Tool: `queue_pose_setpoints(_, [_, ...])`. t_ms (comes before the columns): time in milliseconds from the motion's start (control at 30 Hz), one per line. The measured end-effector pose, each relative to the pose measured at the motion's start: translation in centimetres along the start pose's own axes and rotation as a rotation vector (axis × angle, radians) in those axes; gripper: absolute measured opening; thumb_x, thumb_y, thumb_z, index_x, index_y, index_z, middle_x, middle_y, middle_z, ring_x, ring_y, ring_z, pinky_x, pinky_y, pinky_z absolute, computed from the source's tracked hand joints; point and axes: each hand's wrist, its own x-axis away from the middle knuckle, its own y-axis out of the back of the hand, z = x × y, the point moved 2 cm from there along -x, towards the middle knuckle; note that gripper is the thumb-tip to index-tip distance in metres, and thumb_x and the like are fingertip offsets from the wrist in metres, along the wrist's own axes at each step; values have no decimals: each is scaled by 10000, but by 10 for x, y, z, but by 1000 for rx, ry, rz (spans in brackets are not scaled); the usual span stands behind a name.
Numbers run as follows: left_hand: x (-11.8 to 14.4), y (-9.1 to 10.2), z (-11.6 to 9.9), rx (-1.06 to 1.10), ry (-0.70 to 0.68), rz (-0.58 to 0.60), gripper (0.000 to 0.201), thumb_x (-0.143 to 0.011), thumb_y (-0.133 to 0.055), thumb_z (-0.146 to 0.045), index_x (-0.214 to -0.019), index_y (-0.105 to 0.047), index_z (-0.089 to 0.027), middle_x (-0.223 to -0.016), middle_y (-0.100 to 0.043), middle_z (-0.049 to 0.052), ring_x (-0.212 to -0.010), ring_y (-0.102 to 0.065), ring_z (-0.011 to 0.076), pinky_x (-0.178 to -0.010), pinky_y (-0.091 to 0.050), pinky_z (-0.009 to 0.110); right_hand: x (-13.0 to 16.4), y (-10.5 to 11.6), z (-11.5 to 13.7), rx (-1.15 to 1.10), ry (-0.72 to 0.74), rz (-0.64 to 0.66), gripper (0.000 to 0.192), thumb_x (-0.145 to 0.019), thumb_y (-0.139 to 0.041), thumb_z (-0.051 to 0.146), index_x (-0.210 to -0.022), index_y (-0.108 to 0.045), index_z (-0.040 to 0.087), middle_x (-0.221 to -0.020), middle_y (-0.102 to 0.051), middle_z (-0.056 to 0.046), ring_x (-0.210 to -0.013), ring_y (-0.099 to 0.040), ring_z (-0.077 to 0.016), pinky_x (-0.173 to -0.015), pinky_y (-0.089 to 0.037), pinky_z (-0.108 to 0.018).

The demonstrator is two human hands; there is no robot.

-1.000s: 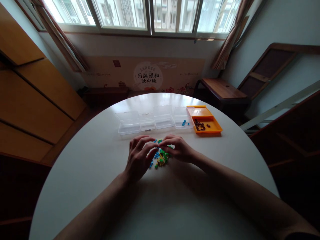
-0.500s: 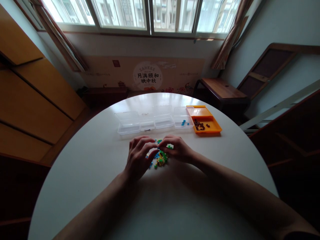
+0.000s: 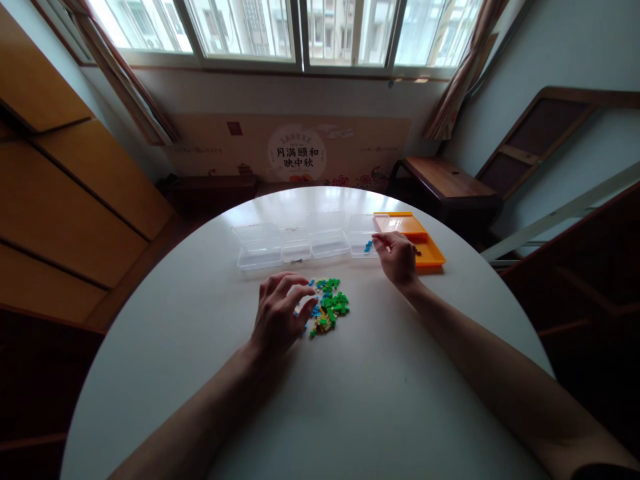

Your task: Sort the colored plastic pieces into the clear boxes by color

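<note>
One hand, the right (image 3: 397, 257), has left the brick pile (image 3: 327, 308) for the clear box (image 3: 364, 244), fingertips pinched; the left (image 3: 280, 317) stays spread.

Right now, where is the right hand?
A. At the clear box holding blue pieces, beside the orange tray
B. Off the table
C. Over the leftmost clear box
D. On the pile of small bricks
A: the right hand reaches to the clear box with blue pieces, next to the orange tray.
</note>
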Motion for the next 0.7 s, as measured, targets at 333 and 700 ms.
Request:
queue_pose_setpoints(333, [3, -6, 2, -25, 71, 197, 225, -847, -566, -167, -1007, -689, -267, -1128, -632, 61, -1141, -482, 274, -956, -372, 480, 9, -3, 8, 4, 71, 40, 169, -837, -556, 249, -865, -712, 189, -827, -689, -58, -810, -602, -224, -775, -471, -359])
queue_pose_setpoints(700, [2, -8, 5, 19, 94, 225, 120, -829, -617, -195, -807, -718, -257, -1103, -655, 57, -1140, -487, 278, -956, -380, 491, 17, -6, 23, -2, 155, 77, 151, -841, -558, 223, -841, -705, 192, -778, -659, -44, -780, -581, -208, -780, -454, -350])
